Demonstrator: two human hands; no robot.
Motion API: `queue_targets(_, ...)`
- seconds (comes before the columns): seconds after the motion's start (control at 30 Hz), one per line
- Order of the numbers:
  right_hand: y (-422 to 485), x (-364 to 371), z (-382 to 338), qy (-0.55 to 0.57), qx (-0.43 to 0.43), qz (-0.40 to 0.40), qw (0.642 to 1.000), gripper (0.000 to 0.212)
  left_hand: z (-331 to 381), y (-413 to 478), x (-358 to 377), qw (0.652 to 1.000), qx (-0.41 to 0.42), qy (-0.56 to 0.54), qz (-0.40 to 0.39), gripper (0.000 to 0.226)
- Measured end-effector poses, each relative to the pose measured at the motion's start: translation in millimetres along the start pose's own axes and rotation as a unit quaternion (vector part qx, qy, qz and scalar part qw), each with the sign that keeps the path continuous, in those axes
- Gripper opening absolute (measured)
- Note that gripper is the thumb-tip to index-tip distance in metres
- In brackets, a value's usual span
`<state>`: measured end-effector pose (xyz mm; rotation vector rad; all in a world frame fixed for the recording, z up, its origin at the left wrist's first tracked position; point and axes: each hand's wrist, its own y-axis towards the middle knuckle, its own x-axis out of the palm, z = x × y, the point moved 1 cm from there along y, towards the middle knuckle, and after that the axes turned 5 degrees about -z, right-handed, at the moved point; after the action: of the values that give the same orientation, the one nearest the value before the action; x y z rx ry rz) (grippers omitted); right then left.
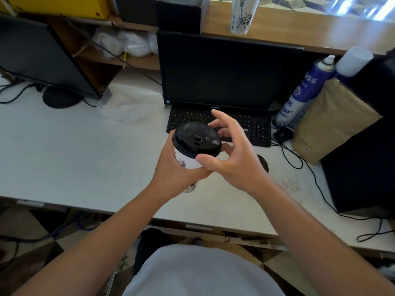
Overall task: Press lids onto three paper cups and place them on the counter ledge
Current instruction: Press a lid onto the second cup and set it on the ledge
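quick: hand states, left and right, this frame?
Left hand: holding the paper cup, fingers curled round it, black lid on top.
Right hand: open, fingers spread beside the lid, thumb at its rim, gripping nothing.

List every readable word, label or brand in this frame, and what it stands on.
"枪手": on the blue-and-white spray can.
Spray can's lower label: blurred, unreadable.
Monitor bezel logo: too small to read.
Paper cup: printed pattern only, no legible words.
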<state>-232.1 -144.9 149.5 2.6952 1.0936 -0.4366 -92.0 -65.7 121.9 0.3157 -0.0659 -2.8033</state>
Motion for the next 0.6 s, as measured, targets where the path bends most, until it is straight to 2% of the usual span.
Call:
queue_targets(0.07, -3, 5, 8, 0.06, 0.031, 0.005, 0.998, 0.098, -4, 3, -2, 1.0, -0.014, -0.023, 0.001, 0.083)
queue_targets(0.13, -5, 10, 16, 0.089, 0.049, 0.007, 0.995, 0.093, -5, 5, -3, 0.999, -0.015, -0.051, -0.01, 0.088)
queue_targets(0.27, -9, 17, 27, 0.121, 0.08, 0.003, 0.989, 0.064, -4, 7, 0, 0.997, -0.012, -0.066, -0.024, 0.089)
queue_targets(0.33, -9, 16, 30, 0.126, 0.098, -0.001, 0.987, 0.056, -7, 7, 3, 0.997, -0.012, -0.056, -0.053, 0.096)
queue_targets(0.43, -7, 15, 37, 0.111, 0.12, 0.004, 0.987, 0.058, -17, 5, 7, 0.994, -0.032, -0.056, -0.088, 0.101)
queue_targets(0.6, -3, 23, 50, 0.142, 0.155, 0.016, 0.977, 0.06, -45, 0, 20, 0.994, -0.077, -0.063, -0.053, 0.085)
